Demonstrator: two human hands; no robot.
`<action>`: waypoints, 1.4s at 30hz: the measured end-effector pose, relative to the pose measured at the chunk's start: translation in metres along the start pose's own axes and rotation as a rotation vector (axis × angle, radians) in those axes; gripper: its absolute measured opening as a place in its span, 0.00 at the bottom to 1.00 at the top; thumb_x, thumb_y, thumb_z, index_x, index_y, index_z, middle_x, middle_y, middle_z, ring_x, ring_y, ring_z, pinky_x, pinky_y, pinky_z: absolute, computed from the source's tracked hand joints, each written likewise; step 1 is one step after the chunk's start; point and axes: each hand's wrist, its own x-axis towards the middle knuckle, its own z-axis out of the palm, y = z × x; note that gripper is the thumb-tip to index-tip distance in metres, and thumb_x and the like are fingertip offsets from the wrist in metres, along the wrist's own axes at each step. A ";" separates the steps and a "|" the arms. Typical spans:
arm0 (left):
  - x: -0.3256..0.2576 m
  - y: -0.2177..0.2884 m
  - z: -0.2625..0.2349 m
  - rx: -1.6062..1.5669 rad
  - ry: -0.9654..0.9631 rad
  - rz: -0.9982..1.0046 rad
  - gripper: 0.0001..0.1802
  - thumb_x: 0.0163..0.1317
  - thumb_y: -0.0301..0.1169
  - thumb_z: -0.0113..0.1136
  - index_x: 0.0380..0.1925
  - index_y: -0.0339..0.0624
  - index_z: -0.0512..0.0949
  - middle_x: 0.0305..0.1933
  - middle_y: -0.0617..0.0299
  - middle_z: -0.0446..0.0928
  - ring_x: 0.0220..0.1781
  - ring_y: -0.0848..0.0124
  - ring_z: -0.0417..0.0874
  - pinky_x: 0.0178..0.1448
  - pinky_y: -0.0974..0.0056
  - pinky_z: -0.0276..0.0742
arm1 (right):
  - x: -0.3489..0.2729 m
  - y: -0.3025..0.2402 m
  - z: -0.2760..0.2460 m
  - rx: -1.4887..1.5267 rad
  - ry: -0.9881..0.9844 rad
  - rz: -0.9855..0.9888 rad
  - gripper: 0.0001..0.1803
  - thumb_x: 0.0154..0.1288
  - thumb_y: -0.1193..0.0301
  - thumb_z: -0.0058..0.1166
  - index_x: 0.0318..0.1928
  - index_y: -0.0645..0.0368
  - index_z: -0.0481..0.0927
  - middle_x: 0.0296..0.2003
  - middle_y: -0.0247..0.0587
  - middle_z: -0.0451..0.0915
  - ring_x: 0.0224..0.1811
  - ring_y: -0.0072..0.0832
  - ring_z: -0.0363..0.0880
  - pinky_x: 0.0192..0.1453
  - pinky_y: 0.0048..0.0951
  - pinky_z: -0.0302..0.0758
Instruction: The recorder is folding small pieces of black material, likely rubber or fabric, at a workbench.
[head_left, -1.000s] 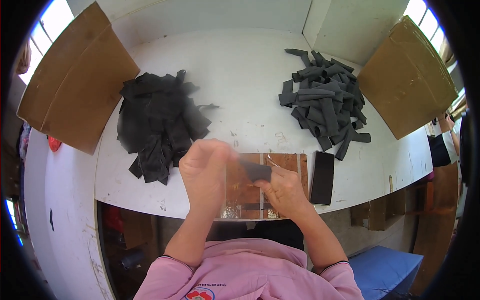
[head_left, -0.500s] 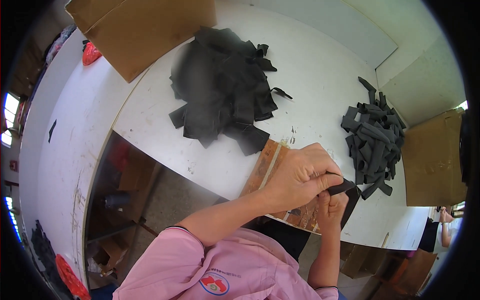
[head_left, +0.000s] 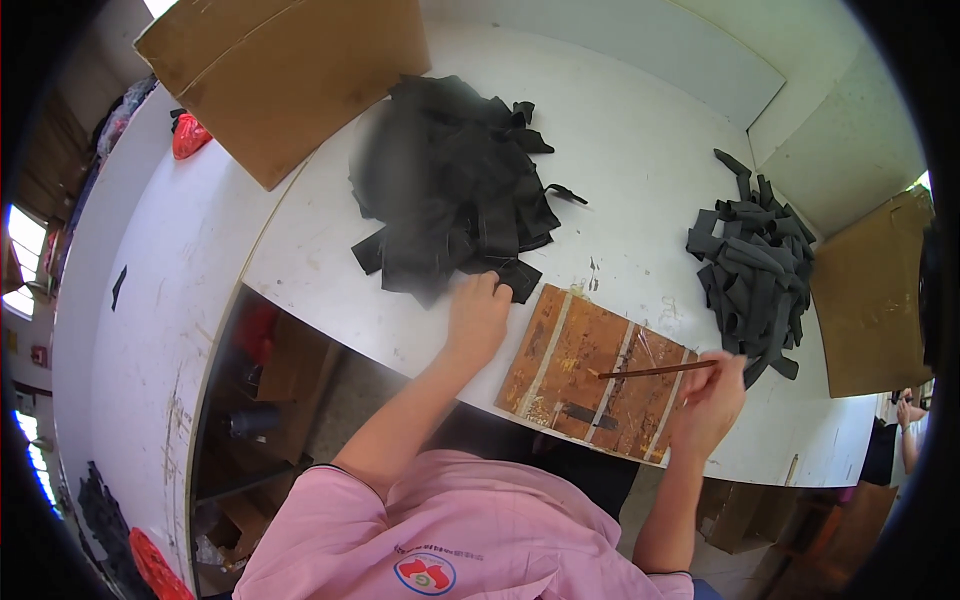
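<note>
I see L hand (head_left: 478, 318) fingers curled on edge of black strip pile (head_left: 450, 190), pick-up step; R hand (head_left: 712, 405) grips thin stick (head_left: 655, 371) over taped wooden board (head_left: 592, 375). Next, I judge: pull one strip free onto board

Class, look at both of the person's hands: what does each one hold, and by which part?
The right hand holds a thin brown stick by its right end. The left hand holds nothing, only touching the black strip pile.

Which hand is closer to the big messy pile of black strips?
Left. The left hand touches the near edge of the big black pile. The right hand is off to the side past the wooden board, holding a thin stick.
</note>
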 end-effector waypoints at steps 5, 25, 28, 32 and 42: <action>0.006 0.021 -0.040 -0.722 -0.018 -0.187 0.04 0.50 0.23 0.56 0.28 0.34 0.74 0.34 0.56 0.75 0.34 0.72 0.75 0.40 0.70 0.69 | -0.071 0.017 0.009 -0.533 -0.475 -0.460 0.02 0.51 0.79 0.50 0.24 0.64 0.73 0.16 0.39 0.70 0.16 0.28 0.68 0.20 0.24 0.63; -0.010 0.044 -0.112 -1.671 -0.692 -0.508 0.18 0.57 0.40 0.54 0.38 0.33 0.74 0.34 0.60 0.76 0.35 0.76 0.75 0.40 0.73 0.70 | -0.051 -0.008 0.032 -0.410 -0.847 -0.013 0.04 0.47 0.77 0.56 0.25 0.64 0.75 0.20 0.38 0.74 0.23 0.24 0.72 0.27 0.22 0.67; 0.000 0.043 -0.121 -1.589 -0.842 -0.430 0.11 0.55 0.33 0.56 0.34 0.36 0.75 0.30 0.64 0.75 0.32 0.78 0.74 0.35 0.74 0.70 | -0.048 -0.014 0.032 -0.495 -0.936 0.013 0.04 0.48 0.77 0.55 0.24 0.65 0.75 0.19 0.40 0.73 0.23 0.28 0.73 0.27 0.24 0.68; 0.002 0.038 -0.120 -1.396 -1.000 -0.279 0.07 0.52 0.28 0.57 0.27 0.34 0.76 0.23 0.66 0.74 0.25 0.80 0.73 0.31 0.75 0.69 | -0.047 -0.016 0.035 -0.533 -1.037 -0.071 0.04 0.47 0.77 0.55 0.24 0.66 0.75 0.19 0.41 0.73 0.23 0.33 0.72 0.27 0.28 0.68; -0.031 0.076 -0.115 -1.169 -0.335 -0.325 0.04 0.48 0.23 0.58 0.26 0.35 0.74 0.22 0.65 0.75 0.23 0.79 0.73 0.27 0.74 0.68 | -0.081 -0.004 0.045 -0.543 -0.520 -0.335 0.16 0.42 0.73 0.62 0.34 0.62 0.74 0.26 0.42 0.71 0.27 0.34 0.71 0.30 0.30 0.68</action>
